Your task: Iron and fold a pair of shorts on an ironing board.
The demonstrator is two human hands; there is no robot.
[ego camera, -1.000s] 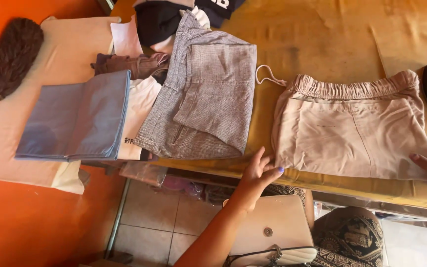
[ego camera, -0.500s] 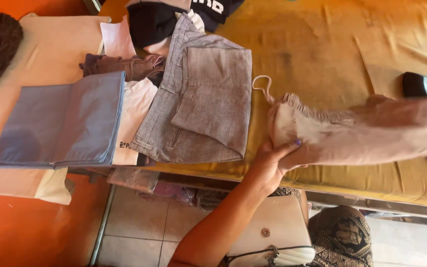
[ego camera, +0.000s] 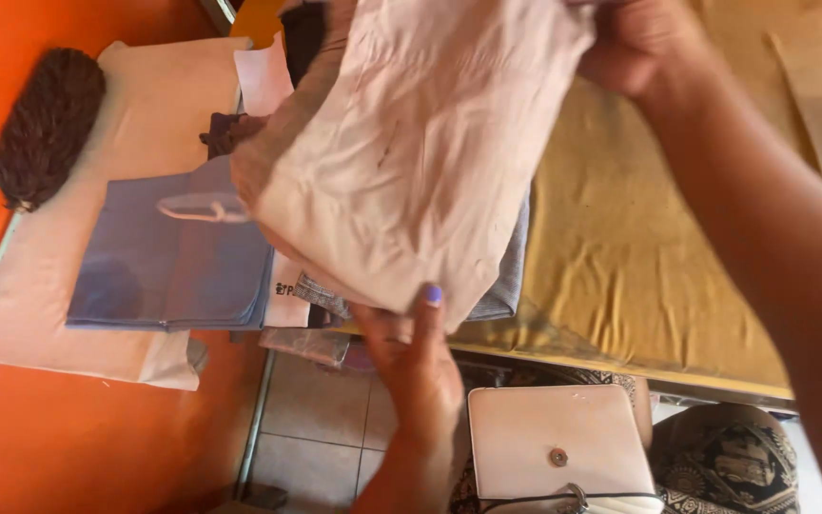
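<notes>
Soft matt pink cloth shorts (ego camera: 411, 162), creased mustard cloth cover (ego camera: 620, 247), glossy floor tiles (ego camera: 321, 419)

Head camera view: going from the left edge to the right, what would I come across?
Dark brown brush → folded blue cloth → pale pink garment held up by the left hand and right hand → mustard-yellow table cover.

I see no packages, signs or screens; only a white cloth edge (ego camera: 284, 290) with dark print, lower centre-left.
</notes>
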